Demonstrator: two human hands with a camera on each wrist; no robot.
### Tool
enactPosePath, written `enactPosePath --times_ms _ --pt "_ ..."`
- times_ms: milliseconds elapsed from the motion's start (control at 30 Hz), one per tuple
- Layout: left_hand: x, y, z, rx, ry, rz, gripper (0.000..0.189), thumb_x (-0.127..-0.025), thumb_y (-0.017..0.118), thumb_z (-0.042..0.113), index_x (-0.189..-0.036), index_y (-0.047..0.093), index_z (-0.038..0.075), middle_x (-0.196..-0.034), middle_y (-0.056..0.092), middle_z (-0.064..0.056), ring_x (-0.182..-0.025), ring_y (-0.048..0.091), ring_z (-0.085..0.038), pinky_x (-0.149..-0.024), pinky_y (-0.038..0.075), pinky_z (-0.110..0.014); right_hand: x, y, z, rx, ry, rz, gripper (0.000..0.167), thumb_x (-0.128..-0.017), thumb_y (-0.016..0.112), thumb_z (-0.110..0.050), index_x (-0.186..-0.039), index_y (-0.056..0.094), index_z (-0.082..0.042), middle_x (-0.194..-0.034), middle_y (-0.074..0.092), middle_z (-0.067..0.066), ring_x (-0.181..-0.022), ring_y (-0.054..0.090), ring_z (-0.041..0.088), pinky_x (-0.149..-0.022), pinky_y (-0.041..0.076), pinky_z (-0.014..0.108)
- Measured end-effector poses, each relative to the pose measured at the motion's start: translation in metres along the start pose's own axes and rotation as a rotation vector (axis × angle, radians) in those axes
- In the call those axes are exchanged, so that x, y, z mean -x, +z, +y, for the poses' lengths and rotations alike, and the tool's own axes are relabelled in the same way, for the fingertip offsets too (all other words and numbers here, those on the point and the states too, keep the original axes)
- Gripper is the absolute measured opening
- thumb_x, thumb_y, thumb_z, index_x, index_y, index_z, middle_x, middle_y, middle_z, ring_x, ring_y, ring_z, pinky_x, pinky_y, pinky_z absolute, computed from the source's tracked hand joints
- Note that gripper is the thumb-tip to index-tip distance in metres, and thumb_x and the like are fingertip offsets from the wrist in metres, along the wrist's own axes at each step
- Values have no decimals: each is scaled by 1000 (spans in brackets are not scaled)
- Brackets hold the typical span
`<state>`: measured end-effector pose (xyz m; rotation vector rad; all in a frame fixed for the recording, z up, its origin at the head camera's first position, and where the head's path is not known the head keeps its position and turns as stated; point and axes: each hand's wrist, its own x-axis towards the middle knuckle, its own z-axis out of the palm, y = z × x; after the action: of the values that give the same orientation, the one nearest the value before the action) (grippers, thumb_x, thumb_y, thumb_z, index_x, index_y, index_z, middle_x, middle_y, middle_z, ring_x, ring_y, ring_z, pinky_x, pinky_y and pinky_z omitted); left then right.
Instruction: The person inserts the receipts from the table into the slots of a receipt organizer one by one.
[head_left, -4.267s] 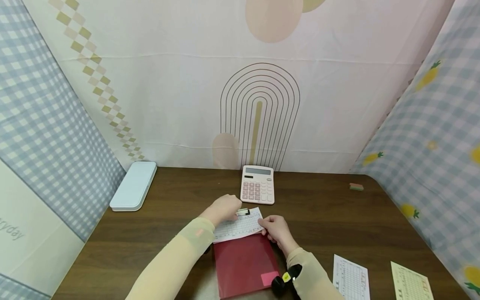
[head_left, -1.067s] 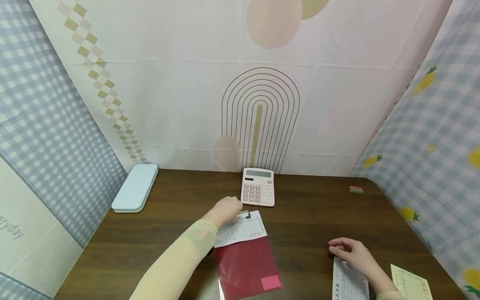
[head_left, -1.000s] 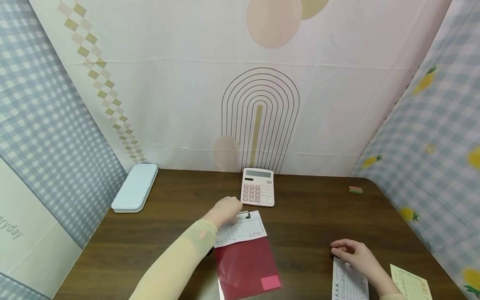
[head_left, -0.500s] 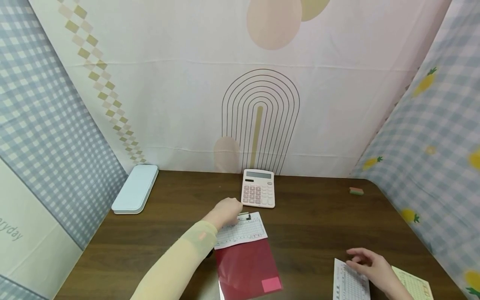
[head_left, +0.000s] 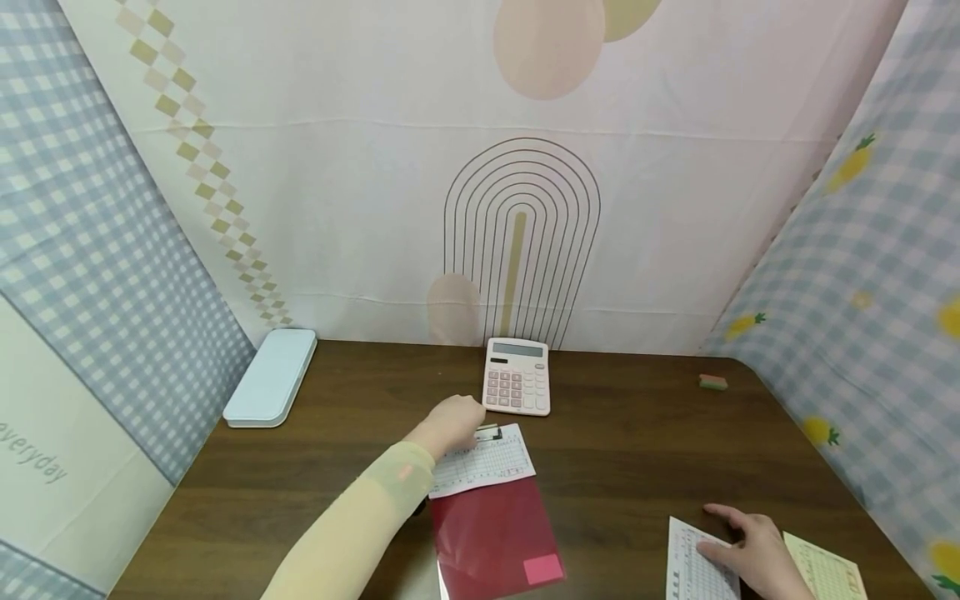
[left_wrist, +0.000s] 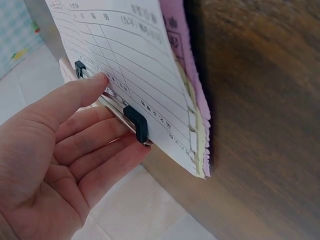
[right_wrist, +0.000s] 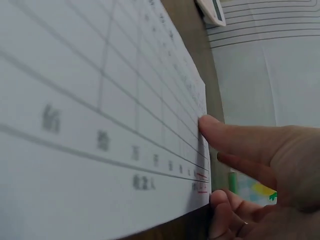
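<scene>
My left hand (head_left: 448, 423) grips the metal clip (left_wrist: 114, 104) of a red clipboard (head_left: 491, 529), thumb on top and fingers underneath. At the clip lies a white printed form (head_left: 487, 462); yellow and pink sheets (left_wrist: 199, 115) show beneath it in the left wrist view. On the right, my right hand (head_left: 757, 550) reaches over a second white form (head_left: 693, 567) with thumb and forefinger spread. In the right wrist view the thumb (right_wrist: 240, 137) meets this form's edge, and other fingertips lie close by its corner.
A yellow form (head_left: 825, 567) lies right of my right hand, partly covered by it. A white calculator (head_left: 516, 379) stands behind the clipboard. At the back left is a pale blue case (head_left: 272, 379); a small red and green block (head_left: 712, 382) sits at the back right.
My right hand has left the clipped form and moved right to the second white form. Over the last second it slid further over it, its thumb and forefinger spreading. My left hand stays at the clip.
</scene>
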<state>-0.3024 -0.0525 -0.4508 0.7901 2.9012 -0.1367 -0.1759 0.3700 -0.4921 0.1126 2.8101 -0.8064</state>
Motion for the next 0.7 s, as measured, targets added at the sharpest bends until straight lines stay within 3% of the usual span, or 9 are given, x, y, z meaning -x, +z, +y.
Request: enactPosePath --times_ms 100,267,433,533,633,700 --pt "1 0 0 9 -7 -6 9 -81 72 20 -82 66 13 -73 62 3 -66 54 -11 -68 49 -28 0 1 -1 2 19 15 65 -77 75 -36 -126 57 2 -78 54 6 -61 40 14 -62 38 28" --pt "1 -1 1 22 -18 -18 9 -82 72 19 -84 67 13 -74 62 3 -67 54 -11 -68 50 -28 0 3 -2 11 8 70 53 -77 76 -31 -118 64 0 -102 66 18 -80 57 19 -69 47 35" --pt "1 0 2 22 -21 -20 8 -83 72 19 -84 67 13 -74 62 2 -68 55 -11 -69 50 -28 0 4 -3 0 1 85 41 -79 75 -24 -112 68 -1 -100 68 12 -79 58 16 -66 47 32" --pt "1 0 2 17 -23 -21 8 -83 71 20 -83 66 13 -74 62 2 -68 55 -11 -69 50 -28 2 4 -3 -10 15 66 44 -80 74 -27 -114 66 0 -99 68 9 -71 54 11 -62 44 28" --pt "1 0 2 11 -25 -23 9 -83 71 20 -83 66 13 -74 62 2 -68 55 -11 -69 50 -28 4 4 -2 -20 19 40 52 -80 74 -32 -119 63 1 -87 64 7 -58 47 10 -57 40 25" --pt "0 0 2 9 -28 -24 9 -83 71 20 -84 67 13 -74 62 2 -68 55 -11 -70 50 -28 5 4 -1 -18 28 18 62 -79 73 -39 -123 59 3 -91 60 13 -58 45 13 -57 39 27"
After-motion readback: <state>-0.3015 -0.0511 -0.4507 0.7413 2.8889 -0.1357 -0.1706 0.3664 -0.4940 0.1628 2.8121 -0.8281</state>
